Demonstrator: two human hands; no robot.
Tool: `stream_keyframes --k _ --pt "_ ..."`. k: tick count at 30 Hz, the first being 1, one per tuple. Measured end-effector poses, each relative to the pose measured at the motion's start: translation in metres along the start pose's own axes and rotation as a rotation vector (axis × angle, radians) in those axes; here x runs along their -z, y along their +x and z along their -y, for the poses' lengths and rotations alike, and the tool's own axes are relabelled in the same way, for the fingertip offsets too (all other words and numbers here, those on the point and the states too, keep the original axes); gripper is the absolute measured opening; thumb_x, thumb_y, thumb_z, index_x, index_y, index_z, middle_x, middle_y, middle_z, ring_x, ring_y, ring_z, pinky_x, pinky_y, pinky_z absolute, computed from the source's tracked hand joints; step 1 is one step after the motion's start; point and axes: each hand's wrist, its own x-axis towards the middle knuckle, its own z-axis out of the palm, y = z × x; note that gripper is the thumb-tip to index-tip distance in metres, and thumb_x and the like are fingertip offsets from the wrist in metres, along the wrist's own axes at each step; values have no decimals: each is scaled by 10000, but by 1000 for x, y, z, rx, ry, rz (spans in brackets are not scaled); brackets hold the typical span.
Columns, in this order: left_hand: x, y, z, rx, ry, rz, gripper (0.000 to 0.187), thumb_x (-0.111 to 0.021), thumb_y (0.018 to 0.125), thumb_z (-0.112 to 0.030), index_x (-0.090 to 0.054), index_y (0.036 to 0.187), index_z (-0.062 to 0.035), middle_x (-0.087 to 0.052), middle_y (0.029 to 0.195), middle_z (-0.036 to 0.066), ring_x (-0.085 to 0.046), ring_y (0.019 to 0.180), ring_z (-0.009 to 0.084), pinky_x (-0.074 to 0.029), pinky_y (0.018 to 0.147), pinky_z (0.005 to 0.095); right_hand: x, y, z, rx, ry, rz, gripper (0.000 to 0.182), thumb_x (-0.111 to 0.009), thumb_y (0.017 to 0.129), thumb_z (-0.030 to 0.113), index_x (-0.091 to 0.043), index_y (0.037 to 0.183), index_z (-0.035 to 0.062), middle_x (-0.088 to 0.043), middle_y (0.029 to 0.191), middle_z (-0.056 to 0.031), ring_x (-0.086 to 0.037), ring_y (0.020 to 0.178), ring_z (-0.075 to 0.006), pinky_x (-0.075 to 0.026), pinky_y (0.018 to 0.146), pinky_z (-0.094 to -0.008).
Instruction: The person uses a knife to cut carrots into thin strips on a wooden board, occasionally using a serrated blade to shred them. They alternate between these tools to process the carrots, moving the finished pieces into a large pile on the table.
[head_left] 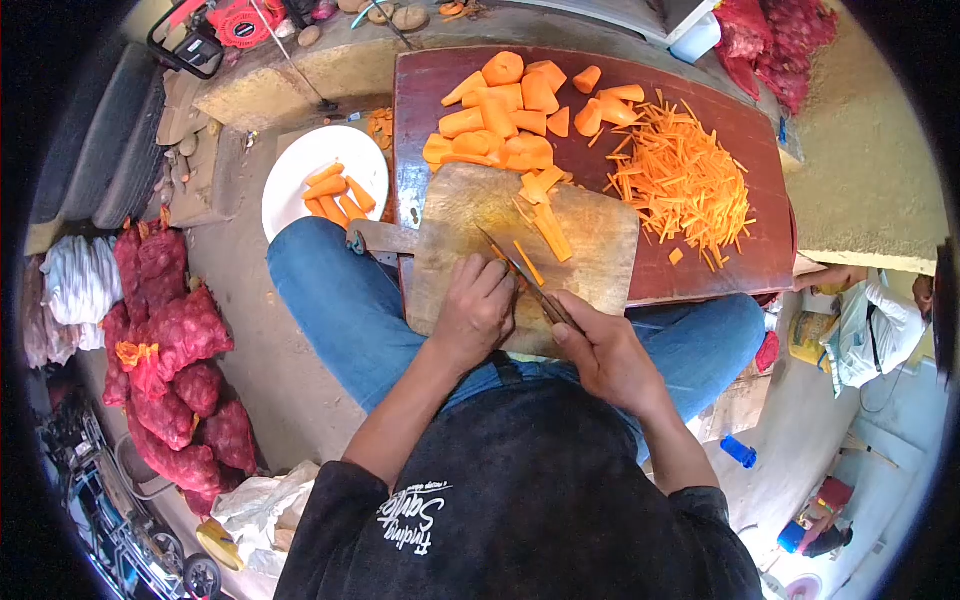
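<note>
My right hand (610,352) is wrapped round the handle of a knife (532,282), whose blade points up and left across the wooden cutting board (600,220). Beside the blade, my left hand (477,305) rests on the board with its fingers curled under; whatever they hold is hidden. A thin carrot stick (528,263) lies just right of the blade. Farther up the board are flat carrot slices (551,232). Behind the board, peeled carrot chunks (497,118) are heaped on the dark red table (700,275), with a pile of carrot sticks (690,185) to their right.
A white plate (290,170) with several carrot pieces stands left of the table, by my knee. Red mesh sacks (185,350) are stacked on the floor at left. Tires (120,150) lean beyond them. At far right is a person in a white garment (880,330).
</note>
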Motion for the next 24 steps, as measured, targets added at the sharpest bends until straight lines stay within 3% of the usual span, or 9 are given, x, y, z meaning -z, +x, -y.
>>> stream_keyframes --k 8,11,14,17,24 --pt "1 2 -1 -13 -4 -38 216 -770 761 10 -741 975 7 -632 985 122 -605 951 337 -503 848 454 -17 15 -11 75 -101 0 439 -648 1103 167 -573 1522 59 -753 1151 -314 -717 1077 -540 -588 899 -588" --pt "4 2 -1 -6 17 4 212 -770 758 12 -737 967 6 -623 981 125 -600 949 338 -498 843 456 -16 26 -16 165 -9 -22 436 -639 1113 168 -583 1527 44 -755 1127 -311 -738 1046 -522 -593 891 -554" --pt "4 -1 -1 7 13 -5 195 -768 758 14 -727 949 5 -609 972 128 -592 947 342 -496 836 459 -10 18 -12 28 138 -43 434 -633 1123 173 -591 1531 31 -751 1097 -306 -755 1017 -496 -591 882 -515" --pt "2 -1 0 0 16 -29 183 -770 757 15 -716 932 3 -596 963 132 -584 943 349 -496 835 463 -5 6 -4 -50 91 -1 432 -636 1127 173 -597 1534 33 -748 1077 -298 -765 1001 -476 -587 877 -489" --pt "2 -2 1 6 26 3 194 -775 755 8 -719 941 1 -596 968 142 -583 947 356 -500 845 470 -12 8 -8 27 4 10 488 -650 1118 169 -546 1582 65 -745 1117 -329 -766 1057 -489 -583 902 -552"
